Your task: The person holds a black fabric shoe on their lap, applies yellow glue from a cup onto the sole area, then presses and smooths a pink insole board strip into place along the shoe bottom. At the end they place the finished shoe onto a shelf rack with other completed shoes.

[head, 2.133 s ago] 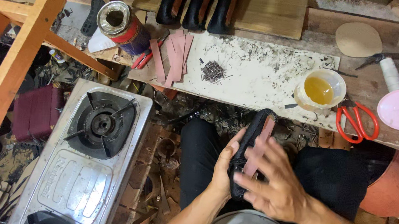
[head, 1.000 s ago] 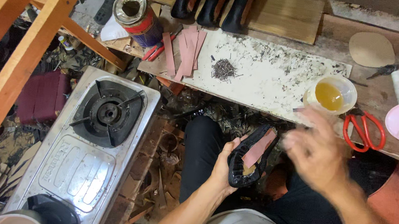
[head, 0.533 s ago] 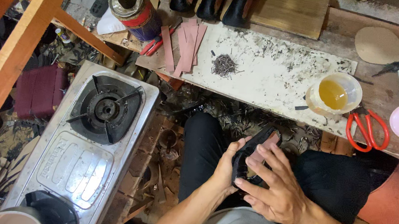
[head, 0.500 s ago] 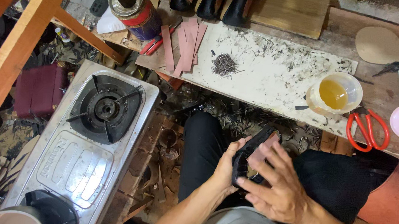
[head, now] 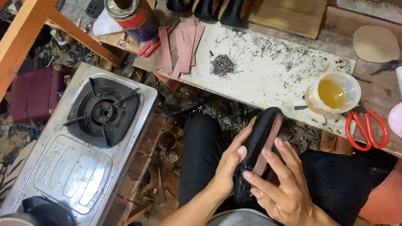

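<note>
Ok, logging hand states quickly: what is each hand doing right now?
Left hand: closed around the black shoe sole, holding it.
Right hand: open, fingers pressing the pinkish strip onto the sole.

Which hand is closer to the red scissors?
The right hand. It rests on the black shoe below and left of the red scissors; the left hand grips the shoe's far side.
</note>
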Tool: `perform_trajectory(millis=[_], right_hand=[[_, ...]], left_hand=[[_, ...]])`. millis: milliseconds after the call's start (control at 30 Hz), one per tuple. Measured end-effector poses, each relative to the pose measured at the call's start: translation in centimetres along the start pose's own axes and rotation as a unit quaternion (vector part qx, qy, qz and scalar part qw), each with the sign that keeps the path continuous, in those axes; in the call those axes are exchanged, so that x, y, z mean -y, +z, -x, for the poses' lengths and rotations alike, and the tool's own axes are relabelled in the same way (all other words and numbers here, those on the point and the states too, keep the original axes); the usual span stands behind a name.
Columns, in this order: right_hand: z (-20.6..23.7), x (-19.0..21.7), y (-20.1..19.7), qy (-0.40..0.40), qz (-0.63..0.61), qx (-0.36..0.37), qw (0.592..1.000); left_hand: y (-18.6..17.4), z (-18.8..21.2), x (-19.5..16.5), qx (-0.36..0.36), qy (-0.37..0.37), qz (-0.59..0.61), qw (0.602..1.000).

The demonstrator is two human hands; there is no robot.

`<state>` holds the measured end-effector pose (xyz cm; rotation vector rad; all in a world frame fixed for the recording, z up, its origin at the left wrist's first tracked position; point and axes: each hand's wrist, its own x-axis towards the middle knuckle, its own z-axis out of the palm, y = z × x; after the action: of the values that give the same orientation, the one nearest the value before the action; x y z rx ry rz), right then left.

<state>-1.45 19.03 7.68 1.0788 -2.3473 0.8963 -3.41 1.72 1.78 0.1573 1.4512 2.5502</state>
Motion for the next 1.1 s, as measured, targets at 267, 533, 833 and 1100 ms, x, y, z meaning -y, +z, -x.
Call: perform_trajectory(millis=[267,533,833,1100], right_hand=[[-0.5,0.9,-0.5,0.038,-0.011,-0.037,0.999],[-0.2,0.8,-1.1,0.091,0.003,-0.065,0.994],[-1.3,-2.4,-2.2,0.126,0.072,-0.126,0.981],[-1.3,-4.3,-5.9,0.076,0.028,-0.020,0.997]], left_hand=[[0.6,1.0,-2.5,0.041,0.088,-0.111,0.989],[1.3,1.8,-2.5,0.059,0.109,-0.098,0.987],[2.1,2.8,-2.3,0.106,0.090,0.002,0.990],[1.4,2.4,-2.9,0.099,-0.046,0.207,0.972]])
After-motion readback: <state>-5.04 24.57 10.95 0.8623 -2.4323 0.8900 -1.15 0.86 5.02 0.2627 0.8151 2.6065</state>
